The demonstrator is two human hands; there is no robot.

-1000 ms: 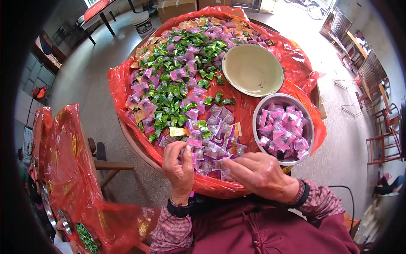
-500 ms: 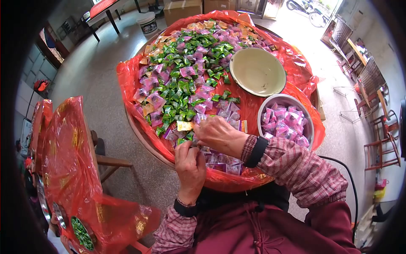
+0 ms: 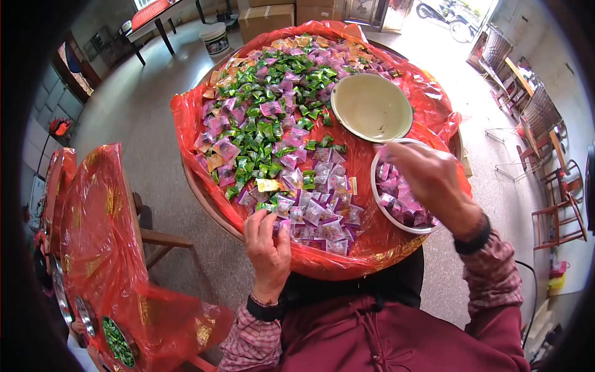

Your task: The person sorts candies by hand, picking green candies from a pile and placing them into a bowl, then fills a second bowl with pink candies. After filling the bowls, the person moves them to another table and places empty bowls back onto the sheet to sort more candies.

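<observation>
My left hand (image 3: 268,251) is at the near edge of the round table, thumb and fingers closed around a small purple wrapped candy (image 3: 277,227), partly hidden by the fingers. Beside it lie clear-and-purple wrapped candies (image 3: 316,212) in rough rows. My right hand (image 3: 434,180), smeared by motion, is over the metal bowl (image 3: 374,186) of pink wrapped candies (image 3: 406,195). A blurred pink wrapped candy (image 3: 383,151) shows at its pinched fingertips. Green wrapped candies (image 3: 254,133) and a yellow packet (image 3: 268,185) lie farther left.
Red plastic sheeting (image 3: 365,211) covers the table. A cream enamel basin (image 3: 372,106) stands behind the metal bowl. To the left is another red-covered table (image 3: 93,229) with a dish of green candies (image 3: 118,341). Chairs (image 3: 539,124) line the right wall.
My right hand has moved right, from beside my left hand to over the metal bowl. My left hand has shifted slightly. More of the purple candies now shows.
</observation>
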